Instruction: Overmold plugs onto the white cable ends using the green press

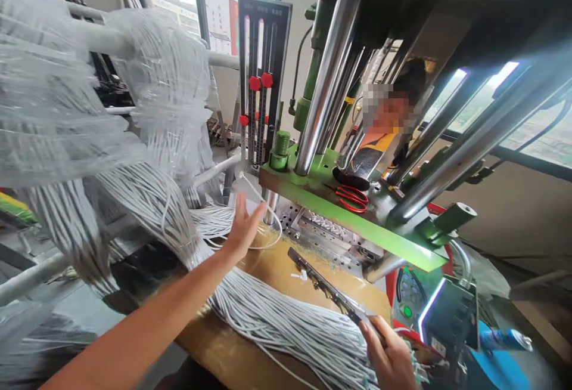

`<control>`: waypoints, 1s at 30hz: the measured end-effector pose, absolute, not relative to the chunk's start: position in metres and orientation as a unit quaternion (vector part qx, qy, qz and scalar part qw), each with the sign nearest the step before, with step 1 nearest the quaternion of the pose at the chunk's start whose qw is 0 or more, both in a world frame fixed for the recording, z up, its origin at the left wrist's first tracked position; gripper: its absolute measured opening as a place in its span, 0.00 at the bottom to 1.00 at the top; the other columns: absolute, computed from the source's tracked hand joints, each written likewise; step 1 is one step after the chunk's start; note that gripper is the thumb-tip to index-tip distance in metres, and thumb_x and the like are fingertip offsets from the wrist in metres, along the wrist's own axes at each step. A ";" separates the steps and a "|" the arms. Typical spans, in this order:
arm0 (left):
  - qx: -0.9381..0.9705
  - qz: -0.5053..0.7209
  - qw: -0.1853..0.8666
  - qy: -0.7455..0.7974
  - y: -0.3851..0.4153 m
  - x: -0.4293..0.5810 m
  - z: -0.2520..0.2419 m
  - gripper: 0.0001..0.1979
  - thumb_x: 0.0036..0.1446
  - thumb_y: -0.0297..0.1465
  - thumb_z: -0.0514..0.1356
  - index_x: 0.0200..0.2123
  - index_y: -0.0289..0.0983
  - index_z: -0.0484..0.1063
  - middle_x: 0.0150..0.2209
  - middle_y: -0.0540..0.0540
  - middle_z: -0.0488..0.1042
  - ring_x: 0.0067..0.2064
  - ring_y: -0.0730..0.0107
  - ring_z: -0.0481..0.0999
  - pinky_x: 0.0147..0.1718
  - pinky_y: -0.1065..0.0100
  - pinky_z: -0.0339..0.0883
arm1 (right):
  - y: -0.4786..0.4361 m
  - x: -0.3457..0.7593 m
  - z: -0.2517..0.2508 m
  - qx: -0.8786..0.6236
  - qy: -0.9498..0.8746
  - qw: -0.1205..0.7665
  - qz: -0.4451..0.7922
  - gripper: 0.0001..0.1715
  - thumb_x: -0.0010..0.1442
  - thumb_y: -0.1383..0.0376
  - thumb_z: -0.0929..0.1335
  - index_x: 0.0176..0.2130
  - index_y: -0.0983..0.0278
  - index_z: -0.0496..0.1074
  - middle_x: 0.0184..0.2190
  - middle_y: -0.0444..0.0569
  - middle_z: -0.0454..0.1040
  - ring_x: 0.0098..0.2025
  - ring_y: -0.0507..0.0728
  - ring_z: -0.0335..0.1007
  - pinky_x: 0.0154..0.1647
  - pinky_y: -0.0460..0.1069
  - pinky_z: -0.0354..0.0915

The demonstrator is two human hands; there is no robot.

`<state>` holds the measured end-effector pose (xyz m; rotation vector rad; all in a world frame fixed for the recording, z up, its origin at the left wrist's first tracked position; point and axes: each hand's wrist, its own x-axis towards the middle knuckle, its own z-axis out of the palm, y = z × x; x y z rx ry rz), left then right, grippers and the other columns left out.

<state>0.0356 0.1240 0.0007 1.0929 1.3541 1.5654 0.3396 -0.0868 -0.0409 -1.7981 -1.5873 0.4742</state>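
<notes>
Cable bundles (286, 333) pour across the tan work board (272, 271) in front of me, the white strands running under my left forearm and hanging in thick sheaves off to the left. My left hand (243, 229) is open wide, fingers spread, gripping nothing, with a single thin white cable (273, 214) looping just beside it. My right hand (388, 354) is closed in a narrow pinch on a slotted metal bar (330, 288), thumb and fingers around its near end, and the bar slants up across the board, over the cables, toward the perforated mould plate (322, 238). A small white clip (299, 275) lies on the board near the bar. Above, red-handled scissors (352, 199) rest on the green machine platen (313, 199), and chrome columns (328, 74) rise through it. A co-worker (375, 151) stands beyond them.
</notes>
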 end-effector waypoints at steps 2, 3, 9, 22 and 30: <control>0.658 0.479 0.305 0.495 0.091 0.047 -0.003 0.24 0.59 0.41 0.57 0.56 0.39 0.63 0.59 0.41 0.64 0.63 0.55 0.58 0.61 0.57 0.52 | -0.093 0.334 -0.030 -0.691 -0.606 0.348 0.183 0.21 0.61 0.48 0.63 0.30 0.61 0.72 0.19 0.43 0.68 0.21 0.53 0.63 0.23 0.46 0.59; 0.759 0.393 0.271 0.442 0.079 0.050 -0.003 0.20 0.61 0.41 0.54 0.54 0.39 0.66 0.57 0.41 0.68 0.61 0.55 0.62 0.60 0.57 0.53 | -0.096 0.332 -0.024 -0.690 -0.607 0.350 0.184 0.21 0.60 0.48 0.63 0.30 0.61 0.72 0.20 0.43 0.69 0.22 0.53 0.63 0.25 0.46 0.60; 0.944 0.017 0.181 0.275 0.045 0.061 0.012 0.24 0.68 0.38 0.43 0.28 0.38 0.73 0.26 0.46 0.77 0.30 0.62 0.77 0.28 0.68 0.60 | -0.120 0.317 -0.014 -0.679 -0.514 0.407 0.330 0.20 0.53 0.49 0.70 0.33 0.64 0.74 0.18 0.42 0.69 0.21 0.52 0.63 0.24 0.46 0.62; 0.939 0.048 0.105 0.323 -0.022 0.096 -0.002 0.21 0.67 0.37 0.46 0.31 0.36 0.75 0.29 0.43 0.79 0.30 0.60 0.78 0.26 0.67 0.62 | -0.118 0.176 -0.040 -0.474 -0.152 0.576 0.648 0.28 0.51 0.42 0.70 0.27 0.64 0.65 0.16 0.36 0.61 0.13 0.43 0.50 0.09 0.39 0.49; 0.926 0.071 0.037 0.368 0.051 0.114 -0.015 0.30 0.67 0.42 0.43 0.26 0.33 0.78 0.24 0.37 0.78 0.28 0.58 0.78 0.27 0.66 0.62 | -0.151 0.223 -0.084 -0.775 -0.380 0.396 0.313 0.27 0.54 0.38 0.63 0.37 0.55 0.72 0.22 0.46 0.70 0.18 0.54 0.64 0.09 0.47 0.55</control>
